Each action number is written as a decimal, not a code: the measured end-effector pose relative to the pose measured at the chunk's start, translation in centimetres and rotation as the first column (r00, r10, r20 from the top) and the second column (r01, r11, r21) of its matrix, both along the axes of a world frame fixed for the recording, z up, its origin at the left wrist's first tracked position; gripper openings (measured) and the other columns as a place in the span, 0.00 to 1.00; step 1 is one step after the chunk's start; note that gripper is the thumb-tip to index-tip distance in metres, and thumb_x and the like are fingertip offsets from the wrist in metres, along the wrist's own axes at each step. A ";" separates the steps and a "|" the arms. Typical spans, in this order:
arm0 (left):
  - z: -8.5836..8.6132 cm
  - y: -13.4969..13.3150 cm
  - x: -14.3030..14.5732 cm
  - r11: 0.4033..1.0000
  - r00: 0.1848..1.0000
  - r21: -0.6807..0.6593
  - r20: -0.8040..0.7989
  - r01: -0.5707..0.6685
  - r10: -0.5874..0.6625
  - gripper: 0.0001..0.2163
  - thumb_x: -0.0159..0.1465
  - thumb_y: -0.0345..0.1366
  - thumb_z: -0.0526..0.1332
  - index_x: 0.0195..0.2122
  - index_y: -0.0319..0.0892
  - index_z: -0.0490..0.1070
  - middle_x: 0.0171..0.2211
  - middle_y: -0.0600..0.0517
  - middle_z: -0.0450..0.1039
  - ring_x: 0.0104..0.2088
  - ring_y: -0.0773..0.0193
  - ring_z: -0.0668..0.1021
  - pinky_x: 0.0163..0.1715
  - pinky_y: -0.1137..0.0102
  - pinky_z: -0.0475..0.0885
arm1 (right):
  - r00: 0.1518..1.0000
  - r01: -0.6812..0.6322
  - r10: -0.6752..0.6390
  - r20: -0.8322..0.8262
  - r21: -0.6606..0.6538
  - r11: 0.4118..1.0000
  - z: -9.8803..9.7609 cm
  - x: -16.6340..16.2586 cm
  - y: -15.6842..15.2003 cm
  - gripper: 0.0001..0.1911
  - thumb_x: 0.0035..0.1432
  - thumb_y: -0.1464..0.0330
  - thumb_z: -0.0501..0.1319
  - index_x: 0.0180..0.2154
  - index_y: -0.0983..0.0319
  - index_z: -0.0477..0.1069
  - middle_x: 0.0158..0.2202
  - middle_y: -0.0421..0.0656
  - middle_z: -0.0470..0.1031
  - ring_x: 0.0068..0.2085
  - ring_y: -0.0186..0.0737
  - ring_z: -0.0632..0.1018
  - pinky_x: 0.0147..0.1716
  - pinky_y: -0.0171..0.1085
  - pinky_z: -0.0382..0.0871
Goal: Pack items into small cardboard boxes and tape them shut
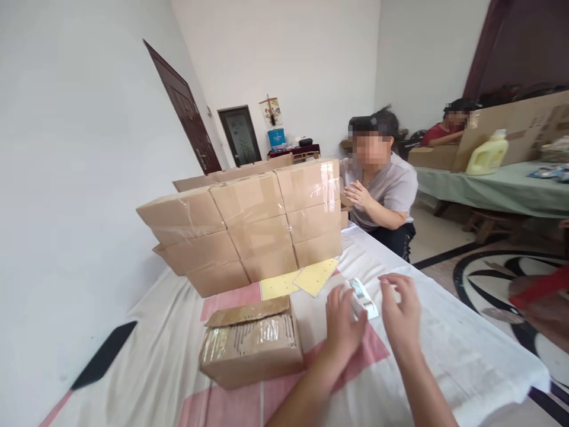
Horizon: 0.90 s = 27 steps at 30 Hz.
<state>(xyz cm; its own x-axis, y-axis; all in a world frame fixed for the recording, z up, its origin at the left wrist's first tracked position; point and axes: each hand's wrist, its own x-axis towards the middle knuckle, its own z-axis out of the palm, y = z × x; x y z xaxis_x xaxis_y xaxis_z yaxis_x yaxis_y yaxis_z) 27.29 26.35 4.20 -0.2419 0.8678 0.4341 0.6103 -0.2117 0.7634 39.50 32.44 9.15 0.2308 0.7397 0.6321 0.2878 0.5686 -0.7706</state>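
Tabletop [453,350]: two hands [344,323] [400,311], one small packet [362,298].

Small packet [362,298] between left hand [343,325] and right hand [400,311]; taped carton [251,344] left of hands; stacked cartons [249,228] behind; all on table [466,350].

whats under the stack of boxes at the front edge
Two yellow sheets stick out from under the stack of boxes, lying on the cloth. How far they run beneath is covered. The hands are apart from them, at a small white pack.
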 end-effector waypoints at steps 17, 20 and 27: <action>0.1 6.1 -2.5 0.985 0.986 -0.169 0.159 -0.022 0.050 0.09 0.68 0.40 0.64 0.49 0.50 0.76 0.51 0.49 0.74 0.53 0.54 0.75 0.58 0.58 0.66 | 0.999 -0.019 0.033 0.018 -0.516 0.856 -4.3 -2.3 1.5 0.15 0.59 0.58 0.54 0.30 0.62 0.72 0.27 0.39 0.70 0.31 0.37 0.69 0.33 0.37 0.60; 0.8 5.7 -2.5 0.975 0.989 -0.215 0.124 -0.055 0.083 0.08 0.68 0.40 0.65 0.48 0.52 0.76 0.50 0.52 0.74 0.52 0.57 0.75 0.57 0.63 0.67 | 0.998 -0.054 0.067 0.009 -0.506 0.861 -3.8 -2.4 1.3 0.15 0.58 0.60 0.54 0.26 0.61 0.70 0.26 0.39 0.68 0.30 0.36 0.68 0.33 0.37 0.59; 0.4 5.7 -2.4 0.971 0.993 -0.226 0.075 -0.077 0.097 0.10 0.70 0.43 0.62 0.50 0.53 0.76 0.51 0.51 0.72 0.53 0.56 0.75 0.56 0.61 0.66 | 0.998 0.009 0.028 0.061 -0.536 0.844 -3.8 -2.8 0.8 0.14 0.54 0.61 0.54 0.26 0.61 0.73 0.32 0.42 0.74 0.36 0.40 0.72 0.38 0.38 0.62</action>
